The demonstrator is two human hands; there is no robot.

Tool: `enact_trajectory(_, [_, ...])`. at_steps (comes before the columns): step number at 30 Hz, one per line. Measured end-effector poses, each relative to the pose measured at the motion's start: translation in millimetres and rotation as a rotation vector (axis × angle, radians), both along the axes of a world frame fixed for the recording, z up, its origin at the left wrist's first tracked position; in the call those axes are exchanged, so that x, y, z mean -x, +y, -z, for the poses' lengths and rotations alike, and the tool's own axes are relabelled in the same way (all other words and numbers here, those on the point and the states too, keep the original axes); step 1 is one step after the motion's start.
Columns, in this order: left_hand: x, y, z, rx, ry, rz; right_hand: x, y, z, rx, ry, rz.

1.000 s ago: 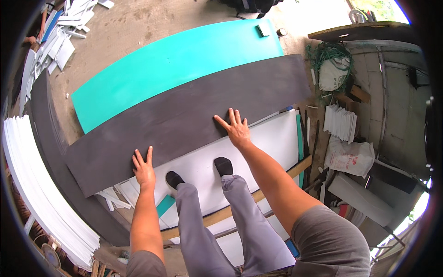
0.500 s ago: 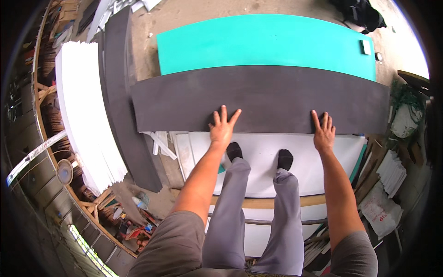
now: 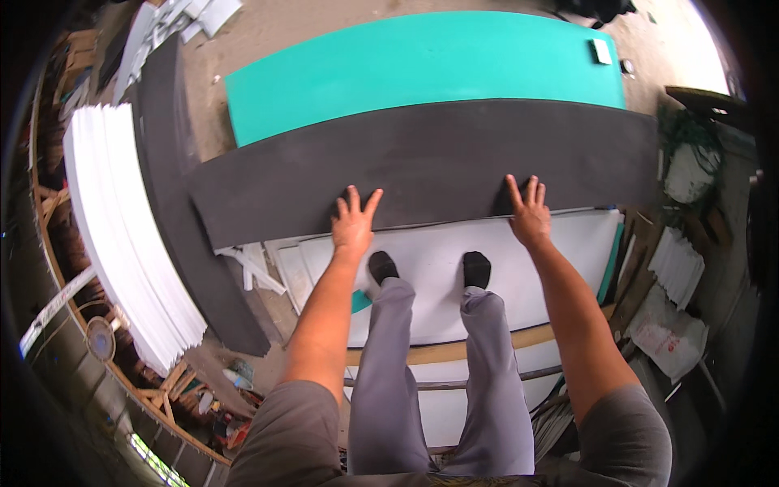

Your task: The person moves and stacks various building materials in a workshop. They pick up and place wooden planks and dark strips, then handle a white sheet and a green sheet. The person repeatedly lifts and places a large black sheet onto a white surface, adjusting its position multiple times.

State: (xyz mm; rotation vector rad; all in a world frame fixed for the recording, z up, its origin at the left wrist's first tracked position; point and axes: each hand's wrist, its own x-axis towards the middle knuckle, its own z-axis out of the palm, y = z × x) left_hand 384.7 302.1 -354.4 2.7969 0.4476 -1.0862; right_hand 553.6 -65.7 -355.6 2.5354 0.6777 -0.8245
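Since half a second ago, mostly the view has swung — the scene sits further left and slightly tilted; both hands keep about the same spots on the dark grey sheet [image 3: 430,154]. It lies across the middle, overlapping the near edge of the green sheet [image 3: 422,69] and the far part of the white sheet [image 3: 430,252] where the socked feet [image 3: 477,269] stand. Left hand [image 3: 353,230]: on the dark sheet near its close edge, fingers spread, not closed around anything. Right hand [image 3: 531,221]: same edge, further right, fingers pointing away and slightly parted; can't tell where its thumb sits. Step in hand looks like steadying or nudging the dark sheet, open-handed — next move probably calls for even pressure from both hands so it doesn't skew.
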Motion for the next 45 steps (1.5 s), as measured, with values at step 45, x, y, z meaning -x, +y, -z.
enact_trajectory(45, [235.7, -470.3, -85.8, 0.251, 0.814, 1.502, 652.7, -115.8, -97.0, -0.664, 0.057, 2.655])
